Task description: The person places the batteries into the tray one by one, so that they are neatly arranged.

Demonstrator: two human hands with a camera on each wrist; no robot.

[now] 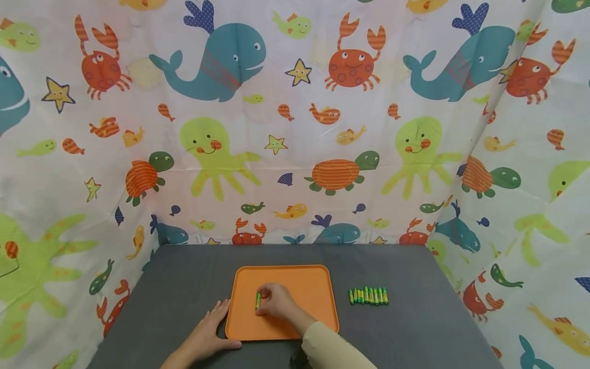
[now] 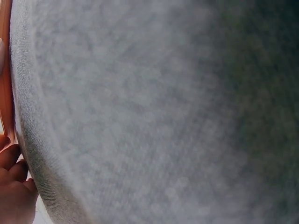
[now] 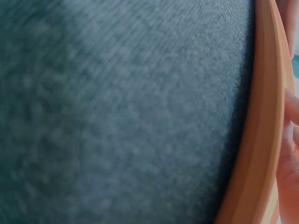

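Observation:
My right hand pinches a small green-and-yellow battery between thumb and fingers. It holds the battery upright over the left part of an orange tray. At the tray's lower left corner is my left hand, fingers spread along the left side and thumb by the near edge. In the right wrist view the orange tray rim runs down the right, with part of a hand beside it. Some fingers show at the lower left of the left wrist view.
Right of the tray, several more green-and-yellow batteries stand side by side in a row on the grey table. A curtain printed with sea animals surrounds the table at the back and sides.

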